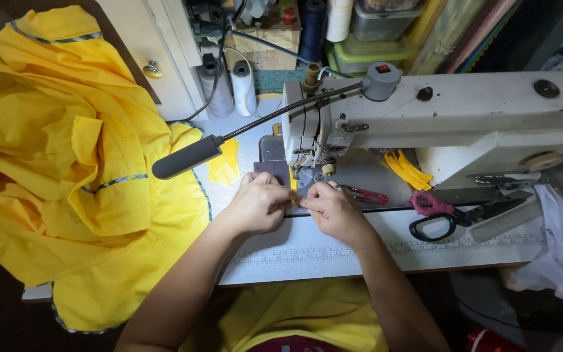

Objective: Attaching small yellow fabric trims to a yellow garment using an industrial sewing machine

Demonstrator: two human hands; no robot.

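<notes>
At centre frame, under the sewing machine (pixel 425 124) needle, both hands pinch a small yellow strip (pixel 293 189): left hand (pixel 258 203) and right hand (pixel 334 210) fingers closed on it. It looks positioned, not yet stitched. Scissors (pixel 454 215) lie right; yellow garments (pixel 73 169) fill the left.

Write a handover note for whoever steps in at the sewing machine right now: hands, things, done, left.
Left hand and right hand: together pinching a small yellow strip just in front of the needle of the sewing machine.
Nearby: cut yellow strips under the machine arm, red snips, scissors to the right, yellow garment piled left.
Done: cannot tell any stitching on this strip.
Left: strip sits at the needle, not visibly sewn.
</notes>
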